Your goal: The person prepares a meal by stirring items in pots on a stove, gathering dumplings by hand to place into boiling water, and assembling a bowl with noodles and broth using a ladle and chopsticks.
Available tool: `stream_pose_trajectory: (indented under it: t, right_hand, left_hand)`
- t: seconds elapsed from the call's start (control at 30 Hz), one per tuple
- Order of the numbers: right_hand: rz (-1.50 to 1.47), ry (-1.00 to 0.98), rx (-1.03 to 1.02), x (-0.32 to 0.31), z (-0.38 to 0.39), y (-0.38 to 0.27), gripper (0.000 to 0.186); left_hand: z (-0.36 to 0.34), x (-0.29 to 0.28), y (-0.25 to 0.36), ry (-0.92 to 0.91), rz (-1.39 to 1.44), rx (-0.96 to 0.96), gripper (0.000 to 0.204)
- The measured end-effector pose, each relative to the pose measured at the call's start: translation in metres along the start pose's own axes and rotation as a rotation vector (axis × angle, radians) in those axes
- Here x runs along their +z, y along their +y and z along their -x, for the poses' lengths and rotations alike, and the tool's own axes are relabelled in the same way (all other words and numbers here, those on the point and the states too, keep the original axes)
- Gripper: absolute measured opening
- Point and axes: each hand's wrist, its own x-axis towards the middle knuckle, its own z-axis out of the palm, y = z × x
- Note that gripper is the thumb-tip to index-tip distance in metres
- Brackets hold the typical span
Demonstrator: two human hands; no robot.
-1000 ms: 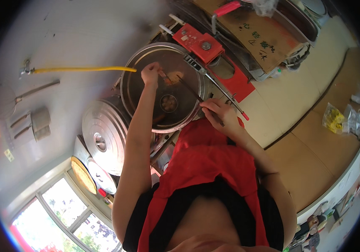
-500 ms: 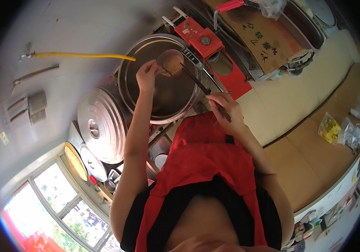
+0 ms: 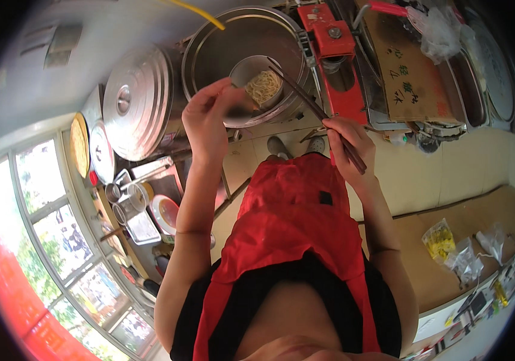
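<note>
My left hand (image 3: 206,114) is closed at the near left side of a round noodle strainer (image 3: 242,67), its grip partly hidden by a dark blur. Pale yellow noodles (image 3: 263,87) lie in the strainer, which is over the near part of a large steel pot (image 3: 190,51). In my right hand (image 3: 353,141) is a pair of long brown chopsticks (image 3: 305,99), fingers wrapped round their thick ends. The chopstick tips reach to the strainer's far right rim, above the noodles.
Right of the pot stands a red metal press-like device (image 3: 335,45). A yellow hose (image 3: 200,13) hangs over the pot's far side. A big metal lid (image 3: 140,102) leans at the left, above pans and a tray (image 3: 143,227). Cardboard (image 3: 398,78) lies at the far right.
The strainer with noodles has come nearer to me, toward the pot's near rim. Both hands have shifted, and my view has turned, putting the pot higher in the picture.
</note>
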Motion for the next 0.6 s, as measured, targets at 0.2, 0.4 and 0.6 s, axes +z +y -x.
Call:
stream_pose_trajectory:
  t: [0.2,0.4,0.6]
  right_hand:
    - [-0.043,-0.05,-0.052,0.004,0.026,-0.029,0.014]
    - [0.016,-0.068,-0.105,0.031,0.067,-0.059,0.013]
    - [0.169,-0.116,-0.136,0.059,0.105,-0.069,0.014]
  left_hand:
    - [0.096,-0.04,-0.016,0.027,0.127,0.038,0.013]
    - [0.158,-0.074,-0.056,0.02,0.175,-0.076,0.02]
    - [0.196,-0.092,-0.109,-0.103,0.123,-0.23,0.027]
